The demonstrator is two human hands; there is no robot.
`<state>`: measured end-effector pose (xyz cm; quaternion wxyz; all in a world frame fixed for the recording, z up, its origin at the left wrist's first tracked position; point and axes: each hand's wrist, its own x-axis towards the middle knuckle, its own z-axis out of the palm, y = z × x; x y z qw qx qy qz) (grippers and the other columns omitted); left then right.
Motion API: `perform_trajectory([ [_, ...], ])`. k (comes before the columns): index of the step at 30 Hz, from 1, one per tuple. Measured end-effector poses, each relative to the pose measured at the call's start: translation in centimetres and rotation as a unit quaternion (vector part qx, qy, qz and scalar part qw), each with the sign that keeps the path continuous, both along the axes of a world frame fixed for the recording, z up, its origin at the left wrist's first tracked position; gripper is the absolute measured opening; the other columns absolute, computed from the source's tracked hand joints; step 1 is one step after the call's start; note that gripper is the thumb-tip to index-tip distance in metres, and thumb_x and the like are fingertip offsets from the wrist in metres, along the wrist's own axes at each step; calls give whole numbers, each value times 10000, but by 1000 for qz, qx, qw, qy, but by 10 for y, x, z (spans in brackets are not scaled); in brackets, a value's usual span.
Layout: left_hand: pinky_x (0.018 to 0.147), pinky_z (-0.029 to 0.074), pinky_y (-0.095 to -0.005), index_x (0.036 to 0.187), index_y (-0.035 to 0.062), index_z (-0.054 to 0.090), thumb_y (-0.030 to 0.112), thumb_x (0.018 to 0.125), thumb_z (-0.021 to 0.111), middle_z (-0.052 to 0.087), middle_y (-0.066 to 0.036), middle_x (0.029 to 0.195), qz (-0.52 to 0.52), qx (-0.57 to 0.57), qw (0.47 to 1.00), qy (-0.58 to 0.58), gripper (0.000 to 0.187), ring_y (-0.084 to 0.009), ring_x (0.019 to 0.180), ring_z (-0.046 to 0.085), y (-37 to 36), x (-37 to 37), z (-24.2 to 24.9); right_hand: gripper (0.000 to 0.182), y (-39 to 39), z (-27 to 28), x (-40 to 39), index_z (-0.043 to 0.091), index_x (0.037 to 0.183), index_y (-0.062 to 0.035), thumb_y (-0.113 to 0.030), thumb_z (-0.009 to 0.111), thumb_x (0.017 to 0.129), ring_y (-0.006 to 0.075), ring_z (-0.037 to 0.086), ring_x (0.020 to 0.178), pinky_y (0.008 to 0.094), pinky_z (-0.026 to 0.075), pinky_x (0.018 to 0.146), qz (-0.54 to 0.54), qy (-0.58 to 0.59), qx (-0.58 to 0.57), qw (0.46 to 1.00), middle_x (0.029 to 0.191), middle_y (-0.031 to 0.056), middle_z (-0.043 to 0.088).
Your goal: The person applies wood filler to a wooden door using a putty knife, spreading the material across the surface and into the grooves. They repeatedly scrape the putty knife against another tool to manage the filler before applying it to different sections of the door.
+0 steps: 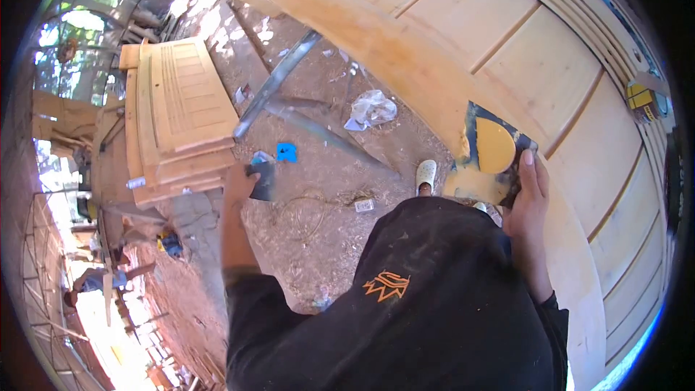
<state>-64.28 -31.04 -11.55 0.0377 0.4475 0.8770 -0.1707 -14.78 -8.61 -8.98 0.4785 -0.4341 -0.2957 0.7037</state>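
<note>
My right hand (527, 199) grips the edge of a dark flat putty board (474, 119), held over the edge of a large wooden door (510, 43). On that board lies a smooth, rounded mound of tan putty (495, 146), with more smeared near its lower side. Out to the left, my left hand (242, 182) is closed on a dark, flat, square-edged scraper (263, 182), held above the dirt ground and apart from the door.
Stacked wooden door panels (184, 98) stand at the left. Metal bars (279, 83), a clear plastic bag (372, 110) and a blue scrap (287, 152) lie on the ground. A yellow box (643, 101) rests on the door at right. Another person (98, 281) is far left.
</note>
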Motion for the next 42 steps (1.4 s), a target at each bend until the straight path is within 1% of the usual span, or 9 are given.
perform_trajectory([
  [3,701,470,-318,931,-17,574,53,722,679,615,-80,790,72,305,924,-219,244,-189,751,589,27,55,48,336,1,-1,4,516,1092,46,-234,395,951,134,563,910,262,441,816,-68,-24,-48,996,1003,80,592],
  [10,683,467,-229,1050,13,517,120,695,744,597,-39,869,83,401,675,-614,436,-114,768,572,48,80,81,329,-3,-6,7,513,1107,34,-232,398,951,141,577,908,264,461,794,39,50,-11,998,1004,87,599],
  [19,732,468,-268,1103,-39,474,152,703,715,603,-68,893,122,434,636,-626,505,-151,805,580,55,99,74,348,-4,-8,8,524,1114,31,-251,412,945,147,559,911,286,435,822,11,12,-58,998,1025,88,588],
  [22,783,454,-312,1092,-54,473,145,722,674,585,-119,970,85,505,520,-684,466,-210,873,570,75,134,67,342,1,-11,6,518,1103,10,-270,415,936,147,561,942,271,458,791,54,51,-50,996,1020,82,586],
  [25,864,430,-407,1112,-57,464,144,727,656,540,-175,1087,-72,406,293,-863,475,-284,979,542,102,144,58,349,7,-11,6,503,1125,23,-256,409,938,154,585,899,266,472,774,18,54,-41,998,1033,95,590],
  [27,925,385,-450,1148,-68,442,131,743,636,494,-197,1165,-74,382,280,-877,492,-314,1060,500,107,141,66,350,10,-10,14,498,1126,29,-253,404,940,154,596,885,261,481,767,-1,56,-34,998,1029,98,593],
  [31,965,368,-464,1179,-86,433,68,782,579,493,-213,1188,-17,492,419,-763,450,-327,1102,494,100,174,95,352,6,-8,32,492,1120,38,-251,395,943,152,605,891,257,493,771,-46,79,-14,996,1020,103,596],
  [39,916,426,-394,1157,-80,491,7,828,506,556,-177,1129,-1,361,570,-738,341,-262,1045,544,129,252,90,349,-22,-14,75,489,1122,44,-241,394,944,165,606,908,272,496,779,-111,63,-10,992,1016,116,597],
  [42,914,418,-355,1170,-39,502,-6,804,528,564,-156,1133,-195,258,778,-539,368,-251,1058,539,149,304,97,350,-26,-19,83,490,1120,49,-238,395,944,165,608,897,271,497,772,-100,65,-33,992,1004,114,601],
])
